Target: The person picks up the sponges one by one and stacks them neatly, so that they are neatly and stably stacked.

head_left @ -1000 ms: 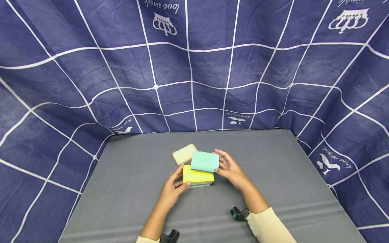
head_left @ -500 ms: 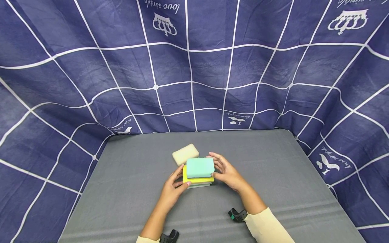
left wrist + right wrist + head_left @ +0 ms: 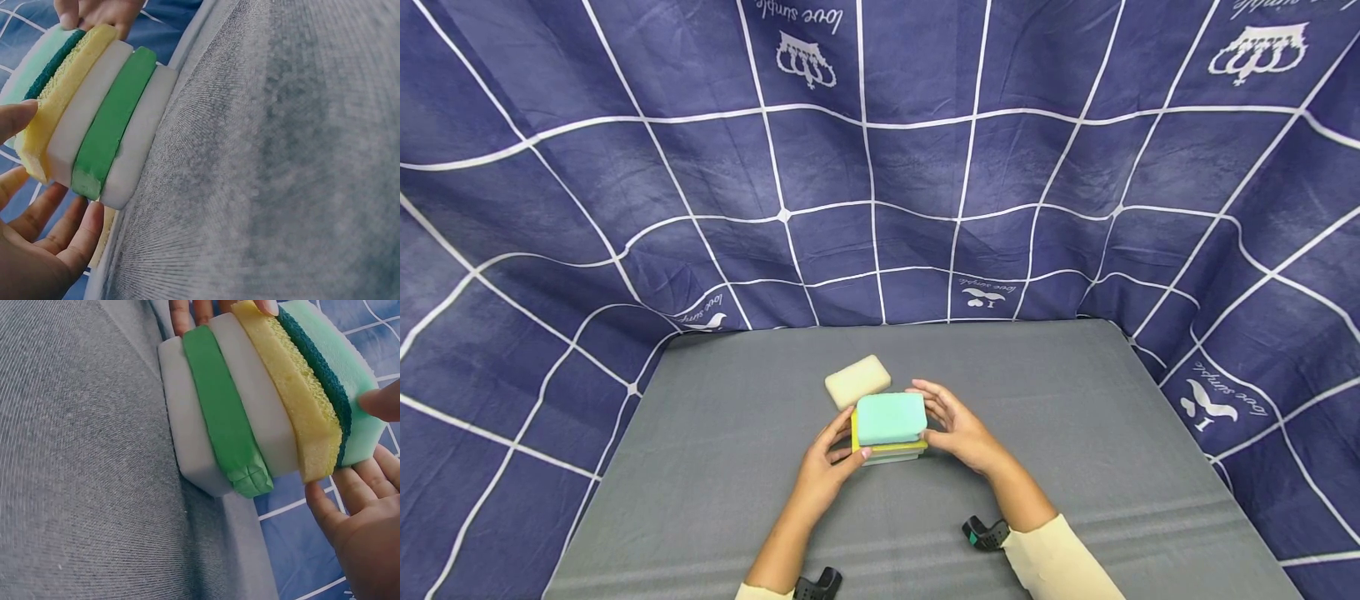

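Note:
A mint sponge (image 3: pixel 891 417) with a dark green scouring layer (image 3: pixel 319 375) lies on top of a stack, over a yellow sponge (image 3: pixel 69 106). Beneath that come a white block (image 3: pixel 87 119), a smooth green block (image 3: pixel 115 125) and another white block (image 3: pixel 140 137) at the bottom. My right hand (image 3: pixel 962 429) holds the mint sponge by its right end, thumb in front and fingers behind. At the left end of the stack, my left hand (image 3: pixel 823 467) steadies it between thumb and fingers, the thumb at the yellow sponge.
Just behind the stack a cream sponge (image 3: pixel 857 381) lies flat on the grey cloth-covered table (image 3: pixel 737 500). A blue curtain (image 3: pixel 917 167) with white grid lines hangs around the back and sides. Each wrist wears a black strap device (image 3: pixel 985 533).
My right hand has brought the mint sponge left and toward me, from overhanging the yellow sponge's back right to squarely over it. The left hand has stayed in place.

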`<state>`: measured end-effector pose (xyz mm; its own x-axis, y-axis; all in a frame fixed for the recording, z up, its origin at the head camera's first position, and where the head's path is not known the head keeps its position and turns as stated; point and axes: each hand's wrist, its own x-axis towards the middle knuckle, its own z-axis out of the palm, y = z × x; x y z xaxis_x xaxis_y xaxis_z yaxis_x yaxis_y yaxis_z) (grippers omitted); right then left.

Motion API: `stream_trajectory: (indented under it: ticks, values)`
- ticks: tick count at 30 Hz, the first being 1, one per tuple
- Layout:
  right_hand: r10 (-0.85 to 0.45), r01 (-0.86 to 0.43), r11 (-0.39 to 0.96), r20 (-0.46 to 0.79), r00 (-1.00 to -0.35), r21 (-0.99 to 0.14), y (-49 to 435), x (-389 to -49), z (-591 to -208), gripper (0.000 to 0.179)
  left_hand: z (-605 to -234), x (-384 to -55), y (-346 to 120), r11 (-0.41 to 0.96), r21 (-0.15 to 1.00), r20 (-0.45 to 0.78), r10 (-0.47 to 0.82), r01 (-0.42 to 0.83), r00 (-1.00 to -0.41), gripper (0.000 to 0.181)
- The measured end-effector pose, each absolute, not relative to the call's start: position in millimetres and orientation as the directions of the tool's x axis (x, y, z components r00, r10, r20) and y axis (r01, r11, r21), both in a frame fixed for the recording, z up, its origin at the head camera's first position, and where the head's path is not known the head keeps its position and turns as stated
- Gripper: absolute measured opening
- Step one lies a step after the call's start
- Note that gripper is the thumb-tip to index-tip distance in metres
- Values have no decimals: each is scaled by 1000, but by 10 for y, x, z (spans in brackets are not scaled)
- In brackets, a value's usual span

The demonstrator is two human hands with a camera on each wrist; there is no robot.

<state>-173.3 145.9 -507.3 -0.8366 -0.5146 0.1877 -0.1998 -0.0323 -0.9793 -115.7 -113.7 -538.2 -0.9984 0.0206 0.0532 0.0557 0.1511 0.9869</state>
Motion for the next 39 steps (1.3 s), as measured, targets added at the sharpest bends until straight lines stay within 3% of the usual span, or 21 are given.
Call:
stream_trajectory:
  ticks: [16,28,39]
  values:
    - [-534,-211,108,122,-837,-971,1471,-1654,-5053,84,-5316,-1133,-1140,216,974,70,23,74,-997,82]
    - [-462,-274,146,179,-868,-951,1414,-1600,-5062,67,-5188,-1146,-1090,242,954,183,-6,176,-983,50]
    - [-445,-240,95,175,-878,-966,1359,-1600,-5117,64,-5249,-1159,-1092,205,966,163,-19,156,-986,48]
